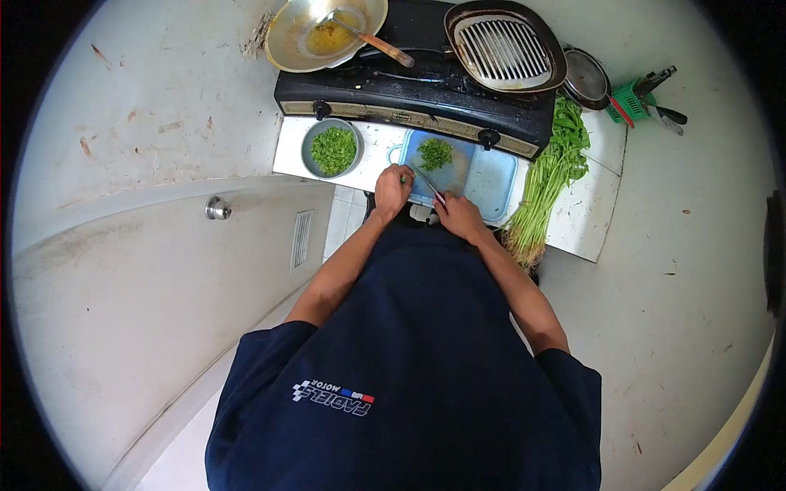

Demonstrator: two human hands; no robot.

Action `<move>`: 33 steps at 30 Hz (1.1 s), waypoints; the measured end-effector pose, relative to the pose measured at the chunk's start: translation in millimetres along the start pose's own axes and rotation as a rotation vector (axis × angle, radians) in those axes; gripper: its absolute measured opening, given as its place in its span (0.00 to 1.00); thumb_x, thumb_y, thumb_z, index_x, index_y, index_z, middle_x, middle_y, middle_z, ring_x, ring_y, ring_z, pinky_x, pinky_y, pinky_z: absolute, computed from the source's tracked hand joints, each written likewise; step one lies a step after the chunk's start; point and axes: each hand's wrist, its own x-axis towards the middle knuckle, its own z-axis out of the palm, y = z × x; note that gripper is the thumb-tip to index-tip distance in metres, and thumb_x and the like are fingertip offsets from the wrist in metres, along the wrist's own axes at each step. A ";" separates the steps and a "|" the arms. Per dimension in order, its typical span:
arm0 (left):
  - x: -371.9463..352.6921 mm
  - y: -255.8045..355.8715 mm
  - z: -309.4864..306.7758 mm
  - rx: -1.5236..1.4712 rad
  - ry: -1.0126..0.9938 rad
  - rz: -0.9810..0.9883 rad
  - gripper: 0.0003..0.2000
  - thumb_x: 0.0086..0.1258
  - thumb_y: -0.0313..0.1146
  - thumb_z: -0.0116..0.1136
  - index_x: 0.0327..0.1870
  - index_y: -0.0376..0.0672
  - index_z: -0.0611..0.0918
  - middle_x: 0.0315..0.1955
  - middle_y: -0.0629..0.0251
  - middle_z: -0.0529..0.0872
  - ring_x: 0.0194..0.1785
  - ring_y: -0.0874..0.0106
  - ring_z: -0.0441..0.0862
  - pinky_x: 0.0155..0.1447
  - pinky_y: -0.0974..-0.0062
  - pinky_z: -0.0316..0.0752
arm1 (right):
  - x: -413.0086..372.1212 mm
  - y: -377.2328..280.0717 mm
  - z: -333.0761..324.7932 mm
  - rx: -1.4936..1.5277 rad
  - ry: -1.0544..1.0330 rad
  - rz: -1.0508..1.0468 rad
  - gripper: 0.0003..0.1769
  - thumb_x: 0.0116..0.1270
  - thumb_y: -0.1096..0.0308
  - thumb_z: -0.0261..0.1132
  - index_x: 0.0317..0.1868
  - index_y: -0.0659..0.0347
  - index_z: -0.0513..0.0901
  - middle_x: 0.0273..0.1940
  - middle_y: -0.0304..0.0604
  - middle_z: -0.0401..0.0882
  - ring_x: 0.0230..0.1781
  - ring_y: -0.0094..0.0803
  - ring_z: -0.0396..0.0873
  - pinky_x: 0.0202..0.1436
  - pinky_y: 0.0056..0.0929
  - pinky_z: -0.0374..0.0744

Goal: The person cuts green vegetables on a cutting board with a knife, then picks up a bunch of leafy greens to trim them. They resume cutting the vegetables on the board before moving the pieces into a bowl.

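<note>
A light blue cutting board (491, 176) lies on the white counter in front of the stove. A small heap of chopped greens (435, 153) sits on its upper left part. My right hand (460, 216) grips a knife (427, 182) whose blade points up and left toward the heap. My left hand (393, 188) rests at the board's left edge with its fingers curled, seemingly pinching a bit of green. A grey bowl of chopped greens (332, 150) stands left of the board.
A bunch of long-stemmed greens (553, 176) lies right of the board. The black stove (417, 90) carries a wok with a spoon (325, 33) and a ridged grill pan (504, 49). A pot lid (586, 79) and green basket (630, 102) sit far right.
</note>
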 end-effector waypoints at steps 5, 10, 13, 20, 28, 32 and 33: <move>0.9 1.6 -1.4 -0.016 0.005 0.019 0.05 0.65 0.27 0.62 0.34 0.40 0.89 0.34 0.49 0.87 0.42 0.50 0.86 0.50 0.56 0.80 | 0.7 -2.8 0.6 -0.059 -0.032 0.008 0.24 0.81 0.51 0.55 0.50 0.66 0.84 0.38 0.65 0.88 0.40 0.64 0.88 0.48 0.60 0.85; -0.2 3.5 -0.3 -0.032 0.037 0.023 0.05 0.65 0.26 0.62 0.35 0.40 0.89 0.34 0.50 0.87 0.39 0.50 0.86 0.47 0.57 0.80 | 9.9 -0.1 11.3 -0.103 -0.028 -0.015 0.25 0.81 0.53 0.55 0.46 0.70 0.84 0.39 0.64 0.88 0.40 0.62 0.88 0.46 0.58 0.85; -2.3 6.2 -0.6 -0.072 0.056 0.001 0.04 0.65 0.26 0.62 0.35 0.40 0.89 0.33 0.50 0.87 0.38 0.51 0.87 0.45 0.58 0.80 | 13.7 -0.5 11.9 -0.122 -0.020 -0.033 0.24 0.81 0.54 0.55 0.45 0.70 0.84 0.39 0.63 0.88 0.39 0.61 0.89 0.45 0.57 0.85; -1.1 4.9 0.2 -0.155 0.033 -0.100 0.05 0.65 0.27 0.63 0.36 0.37 0.89 0.32 0.52 0.89 0.35 0.56 0.88 0.43 0.61 0.81 | 7.1 6.5 8.2 -0.124 -0.021 -0.021 0.23 0.80 0.54 0.55 0.45 0.69 0.85 0.39 0.63 0.89 0.40 0.60 0.89 0.45 0.56 0.86; 0.2 -5.5 1.9 -0.066 -0.006 -0.036 0.06 0.68 0.29 0.66 0.40 0.38 0.90 0.34 0.53 0.91 0.37 0.58 0.90 0.46 0.64 0.82 | 7.0 5.4 4.1 -0.122 -0.012 -0.011 0.24 0.81 0.53 0.55 0.45 0.68 0.85 0.38 0.64 0.88 0.38 0.62 0.88 0.45 0.57 0.85; -1.3 -0.6 0.3 -0.048 0.014 -0.002 0.05 0.67 0.27 0.63 0.37 0.38 0.90 0.36 0.50 0.90 0.42 0.52 0.88 0.49 0.59 0.81 | 5.4 3.1 6.0 -0.097 0.007 -0.066 0.24 0.81 0.53 0.55 0.45 0.68 0.85 0.37 0.64 0.88 0.38 0.62 0.88 0.45 0.57 0.85; -1.7 2.1 -1.2 -0.045 0.012 -0.022 0.05 0.67 0.26 0.62 0.36 0.38 0.89 0.36 0.49 0.90 0.43 0.51 0.87 0.51 0.58 0.81 | 5.1 1.0 4.8 -0.104 -0.004 -0.063 0.23 0.81 0.54 0.55 0.45 0.68 0.85 0.37 0.64 0.88 0.38 0.62 0.88 0.45 0.57 0.85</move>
